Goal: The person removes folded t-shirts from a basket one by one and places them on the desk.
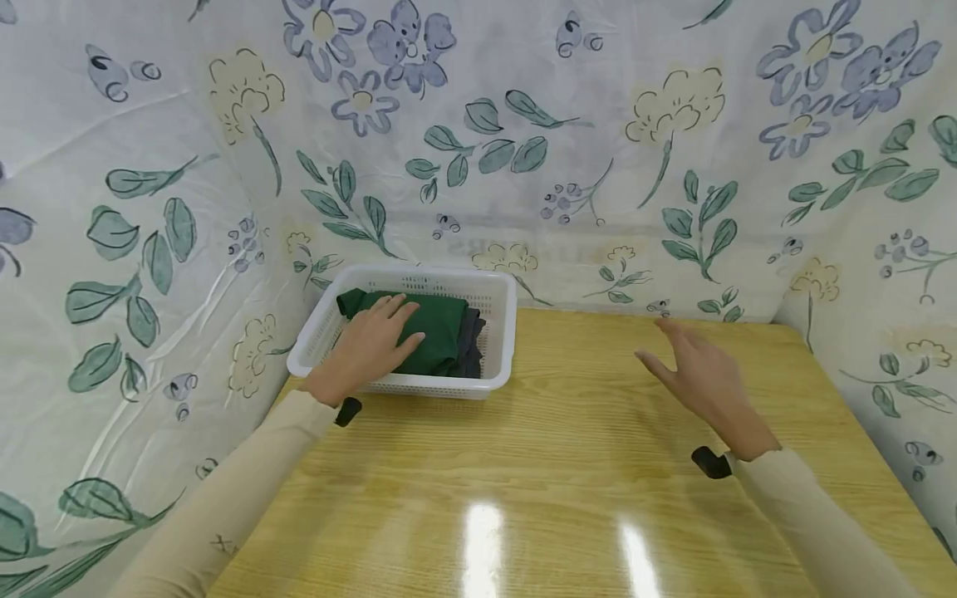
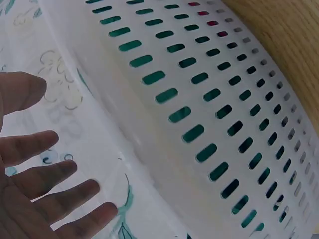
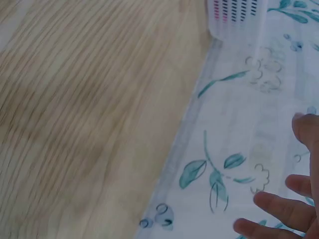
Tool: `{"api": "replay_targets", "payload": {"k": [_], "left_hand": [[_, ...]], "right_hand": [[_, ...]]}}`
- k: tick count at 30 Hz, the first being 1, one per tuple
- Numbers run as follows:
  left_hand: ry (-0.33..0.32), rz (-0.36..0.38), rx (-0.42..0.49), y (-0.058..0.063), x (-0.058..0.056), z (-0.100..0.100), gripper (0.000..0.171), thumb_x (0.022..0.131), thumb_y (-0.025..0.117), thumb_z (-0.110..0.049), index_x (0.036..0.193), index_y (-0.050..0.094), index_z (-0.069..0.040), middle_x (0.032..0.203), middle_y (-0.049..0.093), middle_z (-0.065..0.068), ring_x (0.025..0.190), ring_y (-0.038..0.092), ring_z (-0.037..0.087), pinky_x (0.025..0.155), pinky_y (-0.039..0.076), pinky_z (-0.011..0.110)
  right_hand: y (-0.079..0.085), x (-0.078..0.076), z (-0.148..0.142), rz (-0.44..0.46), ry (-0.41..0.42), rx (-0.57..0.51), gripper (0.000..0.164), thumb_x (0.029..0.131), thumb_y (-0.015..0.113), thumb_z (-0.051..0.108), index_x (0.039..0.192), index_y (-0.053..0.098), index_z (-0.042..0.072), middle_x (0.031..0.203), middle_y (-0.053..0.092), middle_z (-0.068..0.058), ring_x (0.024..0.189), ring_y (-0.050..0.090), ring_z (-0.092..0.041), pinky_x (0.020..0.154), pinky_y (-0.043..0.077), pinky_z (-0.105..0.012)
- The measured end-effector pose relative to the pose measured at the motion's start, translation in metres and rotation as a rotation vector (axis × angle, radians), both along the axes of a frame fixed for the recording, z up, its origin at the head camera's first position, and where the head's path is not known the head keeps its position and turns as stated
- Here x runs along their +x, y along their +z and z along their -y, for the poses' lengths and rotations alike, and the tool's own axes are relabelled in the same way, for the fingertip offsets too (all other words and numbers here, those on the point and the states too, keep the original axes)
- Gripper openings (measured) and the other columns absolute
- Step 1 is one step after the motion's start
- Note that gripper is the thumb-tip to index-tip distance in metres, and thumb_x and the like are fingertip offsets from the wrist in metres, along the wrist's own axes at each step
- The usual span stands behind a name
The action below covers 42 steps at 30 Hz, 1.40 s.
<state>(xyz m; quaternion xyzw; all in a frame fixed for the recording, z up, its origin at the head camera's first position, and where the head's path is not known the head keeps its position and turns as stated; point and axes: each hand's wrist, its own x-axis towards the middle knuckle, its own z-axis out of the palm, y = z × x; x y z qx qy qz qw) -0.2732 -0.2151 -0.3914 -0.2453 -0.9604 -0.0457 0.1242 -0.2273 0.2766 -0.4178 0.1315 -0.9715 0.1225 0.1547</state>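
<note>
A white perforated plastic basket [image 1: 503, 332] stands at the back left of the table. In it lies a folded dark green cloth [image 1: 437, 324], with a dark grey cloth [image 1: 469, 340] showing beside and under it. My left hand [image 1: 370, 339] is over the basket, fingers spread and straight, overlapping the green cloth in the head view. The left wrist view shows the same hand [image 2: 45, 184] beside the basket's slotted wall [image 2: 199, 99], nothing in its grasp. Over the table's right part hovers my right hand [image 1: 699, 374], fingers extended and holding nothing.
The yellow wood-grain table [image 1: 568, 432] reflects overhead light near its front. Floral-patterned white sheeting [image 1: 583, 174] rises behind the table and along both sides. The basket stands close to the back and left sheeting. Each wrist carries a small black device [image 1: 710, 463].
</note>
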Motion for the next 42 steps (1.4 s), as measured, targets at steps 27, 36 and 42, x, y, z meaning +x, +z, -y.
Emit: {"api": "replay_targets", "payload": {"k": [27,36,42], "left_hand": [[0.163,0.329,0.359,0.009,-0.013,0.045,0.045,0.107,0.056,-0.026,0.139,0.057,0.006,0.131,0.062,0.03,0.098,0.066,0.04,0.085,0.053,0.056],[0.204,0.365,0.366,0.01,-0.021,0.056,0.045,0.107,0.055,-0.025,0.138,0.056,0.008,0.135,0.057,0.033,0.121,0.056,0.048,0.095,0.048,0.06],[0.231,0.41,0.385,0.012,-0.025,0.061,0.046,0.108,0.054,-0.024,0.139,0.054,0.009,0.137,0.053,0.036,0.121,0.054,0.051,0.095,0.047,0.062]], "right_hand": [[-0.003,-0.028,0.095,-0.081,0.144,-0.096,0.047,0.101,0.067,0.042,0.134,0.065,0.009,0.11,0.076,-0.011,0.078,0.071,-0.025,0.058,0.054,-0.04],[0.003,-0.035,0.129,-0.063,0.178,-0.11,0.047,0.103,0.062,0.044,0.134,0.065,0.009,0.113,0.076,-0.011,0.078,0.07,-0.024,0.059,0.054,-0.038],[0.008,-0.038,0.153,-0.06,0.204,-0.136,0.046,0.103,0.064,0.043,0.135,0.065,0.009,0.113,0.075,-0.01,0.084,0.071,-0.025,0.065,0.057,-0.04]]}}
